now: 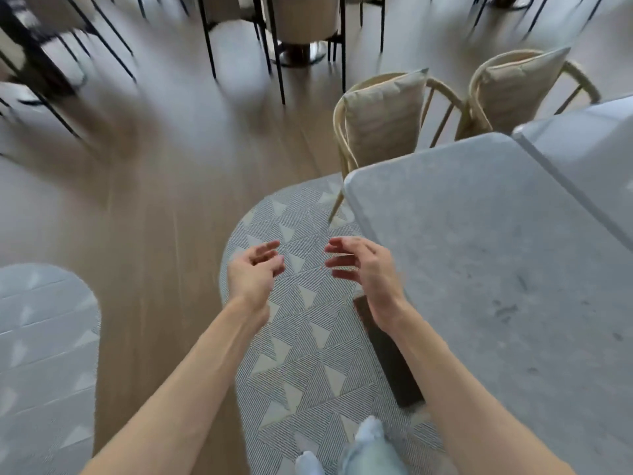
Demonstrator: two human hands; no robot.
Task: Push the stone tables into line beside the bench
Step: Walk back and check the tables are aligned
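A grey stone table (486, 262) fills the right side of the head view, its rounded corner at the upper middle. A second, paler stone table (589, 159) butts against it at the far right. My left hand (255, 272) and my right hand (359, 265) hover in front of me over the rug, fingers loosely curled, holding nothing. My right hand is just left of the nearer table's edge, not touching it. No bench is in view.
Two wicker chairs (383, 121) with beige cushions stand behind the tables. A patterned grey rug (301, 320) lies underfoot, another rug (44, 337) at the left. A dark table base (390, 358) shows under the table. Black-legged chairs (301, 25) stand at the back on the wooden floor.
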